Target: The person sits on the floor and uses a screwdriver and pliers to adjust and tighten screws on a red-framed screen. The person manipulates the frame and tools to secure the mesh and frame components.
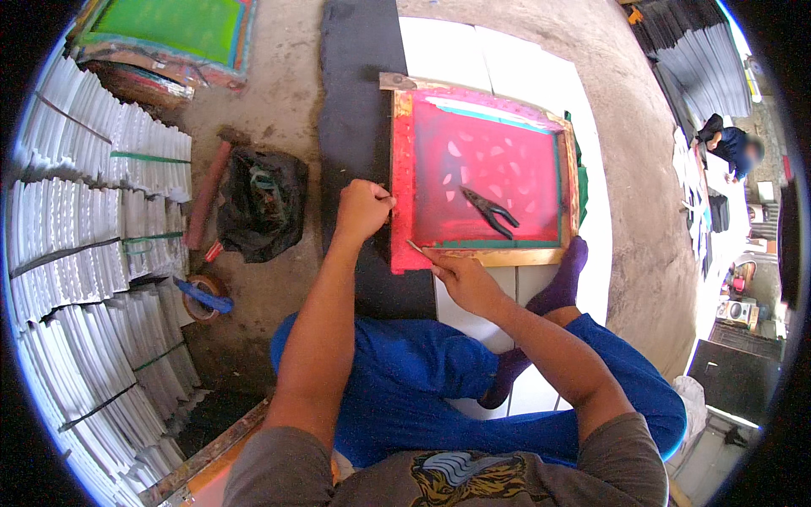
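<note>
In front of me lies a wooden screen-printing frame [482, 256] with pinkish-red mesh and red tape along its left side. Black-handled pliers [490, 211] rest on the mesh, and no hand touches them. My left hand [365, 209] is closed in a pinch at the frame's left edge; what its fingertips hold, if anything, is too small to make out. By the frame's near left corner, my right hand [467, 283] grips a thin stick-like tool [416, 247], its tip over the red tape. Most of that tool is hidden inside my fingers.
White boards [596, 169] and a dark sheet [359, 93] lie beneath the frame. Bundled white stacks [72, 228] line the left, near a black plastic bag [263, 203] and a tape roll [201, 308]. A green screen frame [241, 51] is at upper left. Another person [733, 150] sits far right.
</note>
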Demonstrator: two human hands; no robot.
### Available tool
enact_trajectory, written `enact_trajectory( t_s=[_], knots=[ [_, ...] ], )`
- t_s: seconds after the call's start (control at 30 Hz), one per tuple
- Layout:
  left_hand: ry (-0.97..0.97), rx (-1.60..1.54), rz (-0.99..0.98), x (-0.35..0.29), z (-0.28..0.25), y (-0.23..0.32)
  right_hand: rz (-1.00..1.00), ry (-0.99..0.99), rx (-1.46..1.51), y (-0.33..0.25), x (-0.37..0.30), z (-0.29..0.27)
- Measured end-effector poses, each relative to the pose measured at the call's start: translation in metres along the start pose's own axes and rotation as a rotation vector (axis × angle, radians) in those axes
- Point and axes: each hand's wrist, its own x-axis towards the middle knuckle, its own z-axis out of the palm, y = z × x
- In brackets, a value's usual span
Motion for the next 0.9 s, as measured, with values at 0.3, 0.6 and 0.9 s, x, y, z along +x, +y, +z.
enact_trajectory(
  t_s=[0.3, 0.6, 0.9],
  knots=[
    [-0.086, -0.07, -0.132, -0.008, -0.013, 0.021, 0.011, 0.045, -0.123, -0.015, -0.007, -0.004],
    [-0.092, -0.172, -0.146, -0.008, -0.012, 0.018, 0.225, 0.028, 0.416, -0.006, -0.014, 0.006],
    [0.076, 0.055, -0.097, -0.015, -0.002, 0.025, 0.207, 0.47, -0.213, 0.049, 0.003, -0.069]
  ],
)
